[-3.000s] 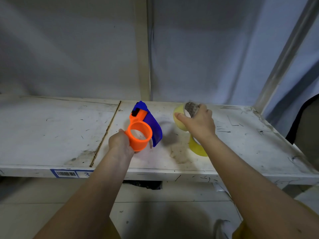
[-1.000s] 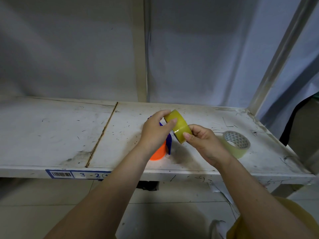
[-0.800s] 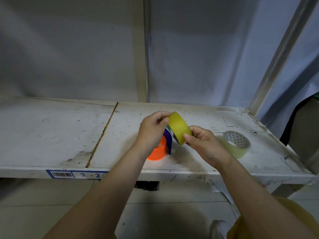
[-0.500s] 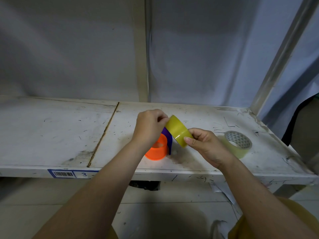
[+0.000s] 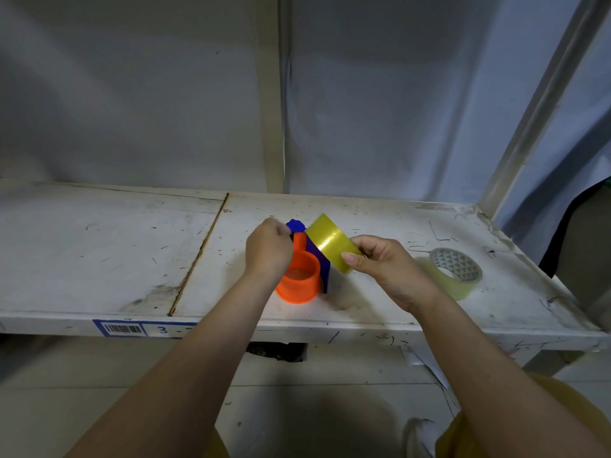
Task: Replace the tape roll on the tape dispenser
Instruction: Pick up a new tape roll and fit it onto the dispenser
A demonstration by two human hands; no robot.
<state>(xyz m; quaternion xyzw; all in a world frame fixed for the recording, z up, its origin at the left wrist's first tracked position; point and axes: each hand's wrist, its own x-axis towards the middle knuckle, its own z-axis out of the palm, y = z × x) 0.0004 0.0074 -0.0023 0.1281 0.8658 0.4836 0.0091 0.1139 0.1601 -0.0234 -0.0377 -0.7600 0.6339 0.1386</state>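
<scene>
The orange and blue tape dispenser (image 5: 299, 279) stands on the white shelf (image 5: 99, 252), near its front edge. My left hand (image 5: 269, 251) is closed around the dispenser's upper part, by its orange arm and blue tip. My right hand (image 5: 380, 262) holds a full yellow tape roll (image 5: 332, 242) tilted against the dispenser's blue side plate. A second roll (image 5: 454, 272), pale and nearly used up with a patterned core, lies flat on the shelf to the right.
A vertical post (image 5: 269, 94) rises behind the shelf's middle and a slanted frame bar (image 5: 542, 94) at the right. A seam (image 5: 198, 256) runs across the shelf left of the dispenser. A barcode label (image 5: 122, 328) marks the front edge. Floor lies below.
My left hand has left the yellow roll and closed on the dispenser's top. The yellow roll stays in my right hand, now pressed closer to the blue plate.
</scene>
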